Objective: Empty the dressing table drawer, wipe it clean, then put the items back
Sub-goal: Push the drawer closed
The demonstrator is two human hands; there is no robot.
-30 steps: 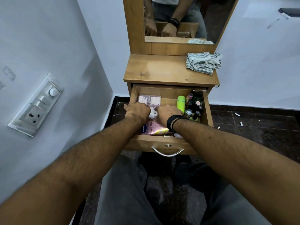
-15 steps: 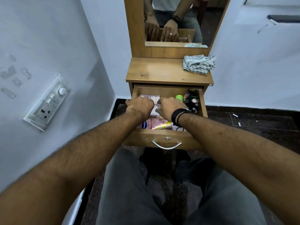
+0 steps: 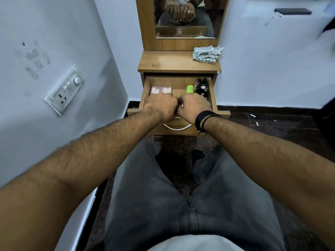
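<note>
**Still emptying: both hands low in the open drawer**

Both fists are curled at the front of the drawer [image 3: 147, 91], left hand [image 3: 161, 105] touching right hand [image 3: 193, 106]; what they hold, I cannot tell. Behind them in the drawer lie a pink packet [image 3: 161, 90], a green tube [image 3: 189, 88] and dark bottles [image 3: 202, 86]. Hurried lifting could topple those bottles. A cloth [image 3: 208, 53] waits above the drawer.

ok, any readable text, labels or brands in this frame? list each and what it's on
None can be read.
Pink pack in the drawer: print is blurred.
Green tube: no legible label.
Dark bottles: too small to read.
Switch panel on the wall: no visible lettering.
Both hands, left and right, cover the drawer's front items.
</note>
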